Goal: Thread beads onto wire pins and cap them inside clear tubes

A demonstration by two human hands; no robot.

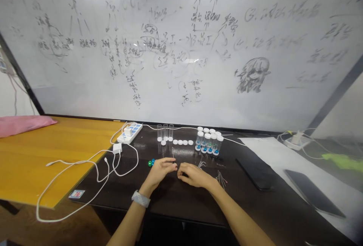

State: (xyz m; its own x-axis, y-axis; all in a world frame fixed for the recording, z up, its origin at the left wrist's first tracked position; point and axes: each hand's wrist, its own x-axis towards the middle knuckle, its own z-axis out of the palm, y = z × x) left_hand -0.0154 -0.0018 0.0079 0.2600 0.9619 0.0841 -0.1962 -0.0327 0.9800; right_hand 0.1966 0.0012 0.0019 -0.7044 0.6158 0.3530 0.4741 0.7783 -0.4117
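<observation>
my left hand (160, 170) and right hand (193, 176) meet at the middle of the dark counter (176, 200), fingertips nearly touching; i cannot tell whether either grip is clenched on anything. 2 small beads (151, 162) lie just at 9 o'clock of the left hand. capped vials (208, 141) stand at 1 o'clock, loose white caps (183, 142) at 12, thin pins (221, 178) beside the right wrist.

Bare forearms, grey wristband (140, 198)
</observation>
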